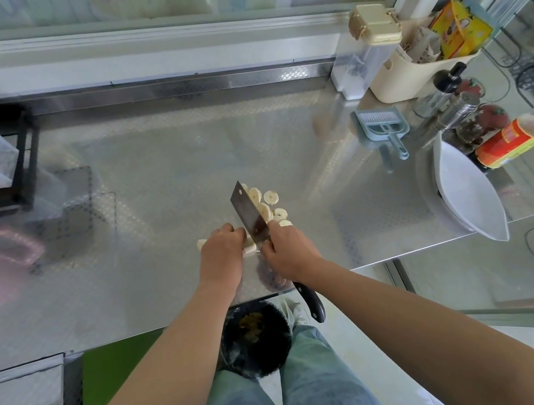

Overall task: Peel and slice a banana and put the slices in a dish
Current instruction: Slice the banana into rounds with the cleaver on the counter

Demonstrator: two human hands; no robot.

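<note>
Bin is sitting on the floor by the person's knees, under the bench edge; something yellowish is lying inside, can't tell if it's peel.

Left hand is pressing down on the peeled banana, fingers curled over it and clamping it to the bare metal. Only a pale end is poking out on the far left side of the hand.

Right hand is gripping the cleaver up where handle meets blade, fingers wrapped tight. The black handle end is sticking out behind the wrist, past the bench edge. The blade is standing edge-down, just beside the left knuckles.

Cut slices are piling up on the right side of the blade, some touching it.

White dish is waiting well apart to the right with no slices in it, and it seems to be hanging partly over the bench edge.

Risks, as I'm judging it:
- The blade is running very close to the left fingers, so a slip on the slick metal could mean a nick.
- The shrinking banana is leaving less to hold.
- Slices may be sticking to the blade and dropping.
- The dish could tip if bumped while it's being loaded.
</note>
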